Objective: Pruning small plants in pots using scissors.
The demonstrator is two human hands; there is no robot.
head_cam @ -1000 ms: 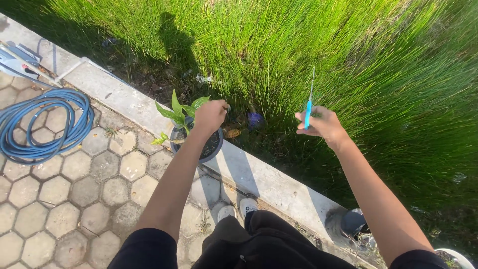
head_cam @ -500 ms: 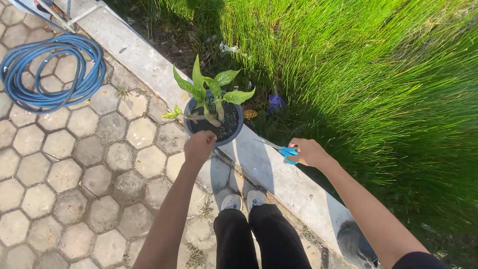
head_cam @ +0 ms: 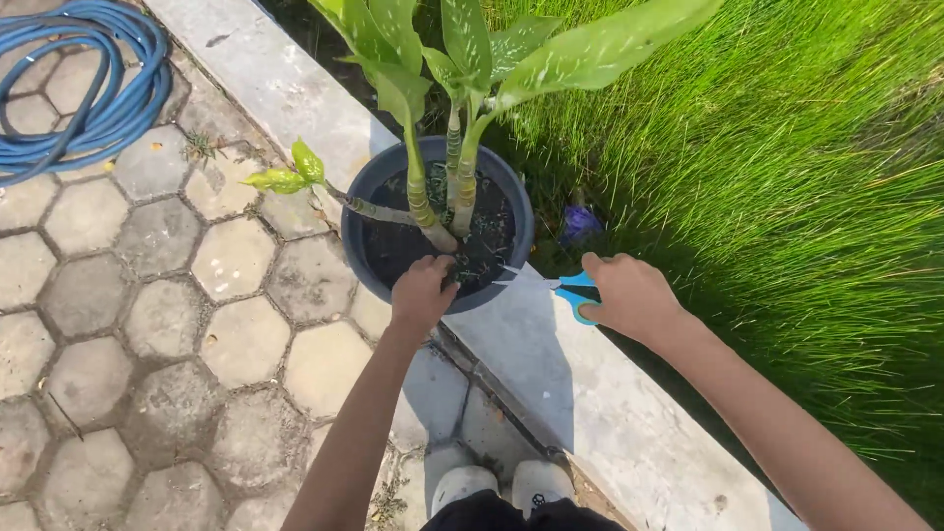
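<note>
Scissors with blue handles, gripped in the right hand, point at the pot.
Left hand curls loosely over the pot's near rim, beside the plant stems.
</note>
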